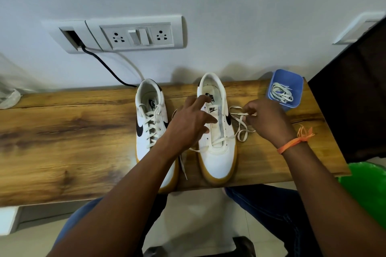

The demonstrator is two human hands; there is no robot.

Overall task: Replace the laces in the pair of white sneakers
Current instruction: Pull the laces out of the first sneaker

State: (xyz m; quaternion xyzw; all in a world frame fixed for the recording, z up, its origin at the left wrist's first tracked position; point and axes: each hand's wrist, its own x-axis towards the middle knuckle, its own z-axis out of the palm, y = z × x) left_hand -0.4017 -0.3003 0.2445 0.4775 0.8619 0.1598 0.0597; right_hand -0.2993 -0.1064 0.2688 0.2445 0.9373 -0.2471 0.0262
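Left hand [189, 125] spread, right hand [264, 120] pinching lace [240, 126]

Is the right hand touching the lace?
Touching. The head view shows the right hand with its fingers pinching the lace beside the right shoe.

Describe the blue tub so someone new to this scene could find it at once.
Start at the wooden table against the wall and go to its far right corner. There, beyond the right hand and right of the two sneakers, stands the blue tub. It is the only blue thing on the table, square, open-topped, with loose white laces coiled inside.
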